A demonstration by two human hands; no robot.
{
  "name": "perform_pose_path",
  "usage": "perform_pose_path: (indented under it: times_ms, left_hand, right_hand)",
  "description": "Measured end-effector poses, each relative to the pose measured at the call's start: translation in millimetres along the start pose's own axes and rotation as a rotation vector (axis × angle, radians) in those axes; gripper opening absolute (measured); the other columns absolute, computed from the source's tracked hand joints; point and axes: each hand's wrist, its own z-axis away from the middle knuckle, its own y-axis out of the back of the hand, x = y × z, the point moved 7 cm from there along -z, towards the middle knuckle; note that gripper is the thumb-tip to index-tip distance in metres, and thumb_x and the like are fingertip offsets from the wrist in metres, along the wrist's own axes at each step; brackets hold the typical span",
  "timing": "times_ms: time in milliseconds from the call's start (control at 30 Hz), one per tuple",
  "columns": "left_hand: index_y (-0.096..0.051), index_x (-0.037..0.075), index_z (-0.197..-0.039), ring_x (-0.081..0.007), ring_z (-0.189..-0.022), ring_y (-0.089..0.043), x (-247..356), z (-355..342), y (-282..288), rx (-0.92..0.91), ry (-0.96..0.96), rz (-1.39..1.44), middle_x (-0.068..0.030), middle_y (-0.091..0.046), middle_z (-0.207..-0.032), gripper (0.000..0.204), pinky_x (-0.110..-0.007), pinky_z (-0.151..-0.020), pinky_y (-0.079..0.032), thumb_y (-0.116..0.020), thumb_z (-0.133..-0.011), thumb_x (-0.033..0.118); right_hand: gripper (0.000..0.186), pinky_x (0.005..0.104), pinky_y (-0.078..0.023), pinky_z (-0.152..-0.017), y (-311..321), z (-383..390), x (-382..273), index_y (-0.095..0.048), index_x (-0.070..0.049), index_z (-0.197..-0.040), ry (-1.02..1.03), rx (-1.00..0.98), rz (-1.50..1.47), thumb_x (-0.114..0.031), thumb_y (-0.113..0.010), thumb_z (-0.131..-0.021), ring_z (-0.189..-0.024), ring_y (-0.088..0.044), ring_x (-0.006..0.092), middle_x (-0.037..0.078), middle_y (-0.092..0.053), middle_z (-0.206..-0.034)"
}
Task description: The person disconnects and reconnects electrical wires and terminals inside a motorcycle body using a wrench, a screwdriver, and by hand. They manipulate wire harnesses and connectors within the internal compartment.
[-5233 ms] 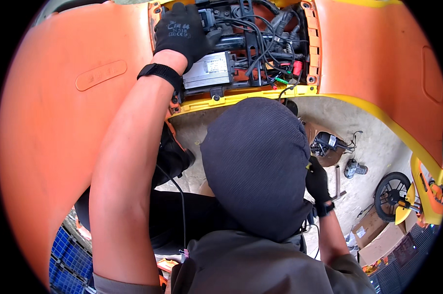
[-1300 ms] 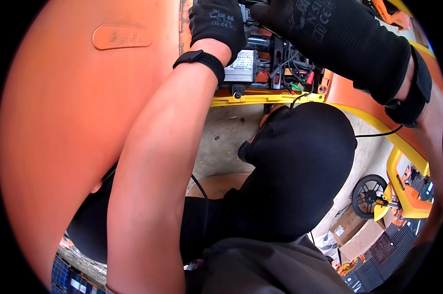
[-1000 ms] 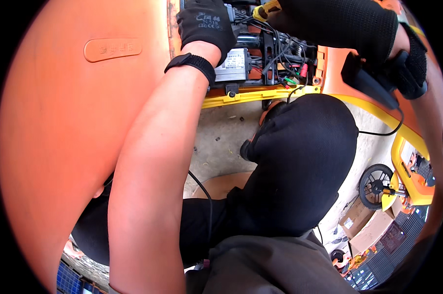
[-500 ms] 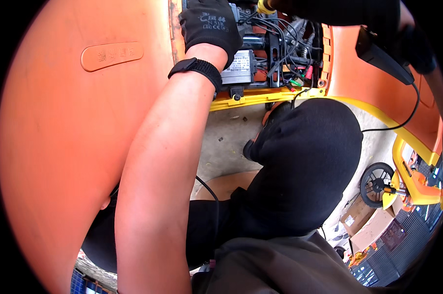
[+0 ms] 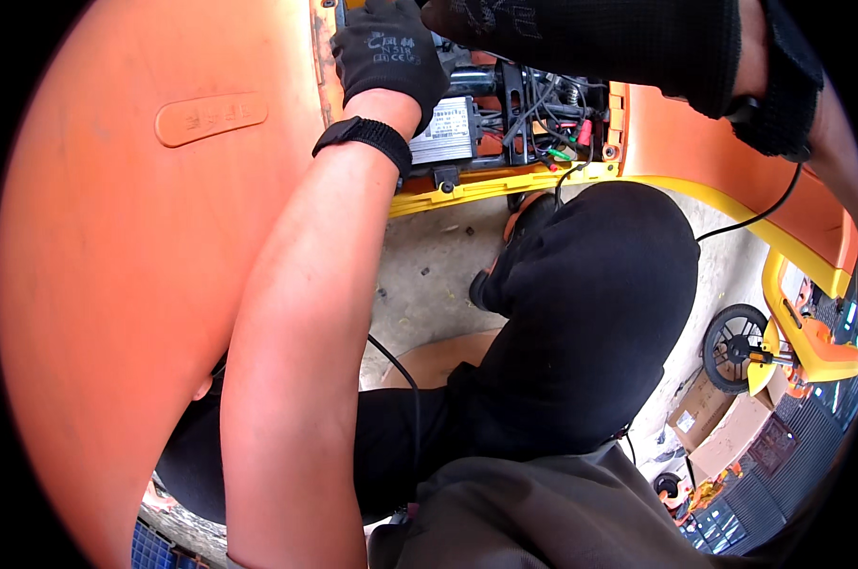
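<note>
Left of the silver box (image 5: 444, 133) I see a smooth orange panel (image 5: 154, 256). Just above and left of it is the left hand (image 5: 391, 59), black-gloved, fingers bent; what it grips I can't tell. The silver box sits in a yellow-edged bay (image 5: 500, 178), grey concrete floor (image 5: 424, 261) beneath. Wires (image 5: 543, 123) crowd its right. Above and right, the right hand (image 5: 566, 33) hides its own fingers from me, hold unclear. Far lower right are a black wheel (image 5: 735, 349) and an open carton (image 5: 730, 438).

bright | floor (image 5: 730, 270) washed out at right | edges bowed, blackened
</note>
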Motion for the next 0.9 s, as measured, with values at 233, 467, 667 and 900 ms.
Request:
perform_pose_path:
  times_ms: [233, 467, 667, 900]
  left_hand:
    - [-0.061, 0.003, -0.123, -0.0365, -0.115, -0.061, 1, -6, -12, -0.112, 0.091, -0.242, -0.0219, -0.061, -0.122, 0.048, -0.048, -0.094, -0.051, -0.069, -0.083, 0.028]
    - [-0.060, 0.003, -0.125, -0.0361, -0.112, -0.062, 5, -4, -1, -0.140, 0.080, -0.157, -0.0213, -0.060, -0.121, 0.058, -0.048, -0.090, -0.052, -0.074, -0.081, 0.037]
    - [-0.056, 0.001, -0.128, -0.0383, -0.114, -0.061, -13, -15, -32, -0.123, 0.090, -0.242, -0.0236, -0.059, -0.123, 0.056, -0.048, -0.092, -0.052, -0.072, -0.081, 0.027]
    - [-0.059, 0.001, -0.123, -0.0378, -0.113, -0.061, -7, -13, -21, -0.138, 0.077, -0.167, -0.0235, -0.059, -0.122, 0.052, -0.048, -0.093, -0.052, -0.074, -0.077, 0.020]
  right_hand:
    - [0.018, 0.0371, -0.055, -0.062, -14, -1, 10, -0.072, 0.004, -0.078, -0.200, -0.123, -0.021, -0.010, -0.063, -0.083, -0.064, -0.067, 0.0313, 0.020, -0.068, -0.072]
    - [0.014, 0.0374, -0.056, -0.066, 13, 4, 5, -0.068, 0.003, -0.090, -0.124, -0.124, -0.002, -0.009, -0.061, -0.087, -0.073, -0.069, 0.0341, 0.019, -0.069, -0.078]
    - [0.013, 0.0384, -0.059, -0.069, -2, 3, 2, -0.068, 0.001, -0.096, 0.065, -0.054, 0.007, -0.005, -0.062, -0.086, -0.076, -0.071, 0.0312, 0.017, -0.069, -0.082]
    - [0.016, 0.0376, -0.059, -0.070, -2, -2, 21, -0.068, 0.002, -0.098, -0.261, -0.338, 0.000, -0.006, -0.062, -0.086, -0.079, -0.071, 0.0325, 0.018, -0.069, -0.084]
